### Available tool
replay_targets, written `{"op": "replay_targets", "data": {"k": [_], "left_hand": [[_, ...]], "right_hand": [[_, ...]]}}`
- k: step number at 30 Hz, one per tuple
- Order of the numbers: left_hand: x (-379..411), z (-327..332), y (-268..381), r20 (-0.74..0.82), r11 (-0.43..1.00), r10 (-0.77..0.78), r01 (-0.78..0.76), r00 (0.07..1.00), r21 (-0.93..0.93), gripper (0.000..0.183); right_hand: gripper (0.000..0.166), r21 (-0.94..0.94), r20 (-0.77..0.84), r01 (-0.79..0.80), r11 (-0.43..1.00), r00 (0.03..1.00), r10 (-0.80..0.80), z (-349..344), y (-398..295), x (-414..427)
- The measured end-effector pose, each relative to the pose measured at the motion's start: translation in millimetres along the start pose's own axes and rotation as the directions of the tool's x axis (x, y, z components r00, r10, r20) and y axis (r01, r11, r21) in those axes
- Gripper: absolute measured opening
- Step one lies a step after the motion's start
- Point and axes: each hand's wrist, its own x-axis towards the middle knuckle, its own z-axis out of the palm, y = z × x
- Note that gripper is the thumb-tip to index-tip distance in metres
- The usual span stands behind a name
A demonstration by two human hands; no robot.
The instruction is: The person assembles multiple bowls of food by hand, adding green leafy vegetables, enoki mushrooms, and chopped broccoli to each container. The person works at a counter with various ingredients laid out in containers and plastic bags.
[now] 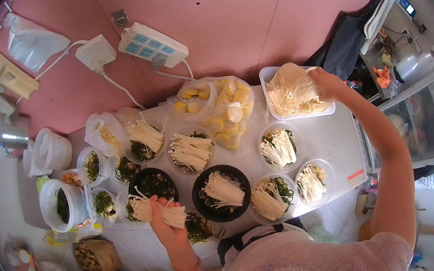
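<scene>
My left hand (167, 220) grips a bunch of enoki mushrooms (144, 208) over the black bowl (153, 185) of dark greens and a clear bowl beside it. At the table's back right, my right hand (323, 84) is blurred. Its fingers close on pale enoki strands (292, 80) in the white plastic tub (301, 116). Enoki lies on the greens in several clear bowls, among them one below the tub (279, 150) and one at the front right (314, 184). A second black bowl (223, 210) also holds enoki.
Plastic bags of yellow slices (226, 109) rest at the back middle. White tubs (52, 151) and smaller containers of greens (91, 166) crowd the left side. A power strip (153, 45) is on the pink wall. A paper bag of brown round items (96, 258) stands low at left.
</scene>
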Motion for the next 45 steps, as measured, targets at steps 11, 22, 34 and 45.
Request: {"op": "replay_targets", "data": {"k": [11, 22, 34, 45], "left_hand": [[-26.1, 39.9, -50.6, 0.445, 0.968, -0.243, 0.244, 0.862, 0.054, 0.041], [-38.8, -26.6, 4.1, 0.157, 0.992, 0.076, -0.091, 0.985, 0.089, 0.042], [-3.8, -60.7, 40.5, -0.001, 0.987, 0.158, -0.158, 0.987, 0.029, 0.035], [36.5, -120.7, 129.3, 0.233, 0.989, -0.07, 0.036, 0.97, 0.144, 0.038]], "right_hand": [[0.105, 0.842, 0.256, -0.365, -0.397, 0.918, -0.301, 13.2, -221.9, -107.0], [0.033, 0.94, 0.079, -0.218, -0.261, 0.886, -0.456, 12.3, -432.7, -112.6], [0.05, 0.746, 0.184, -0.467, -0.475, 0.83, -0.527, 9.8, -494.3, -83.5], [0.065, 0.782, -0.338, 0.292, 0.551, 0.941, -0.019, 41.2, -520.5, -56.6]]}}
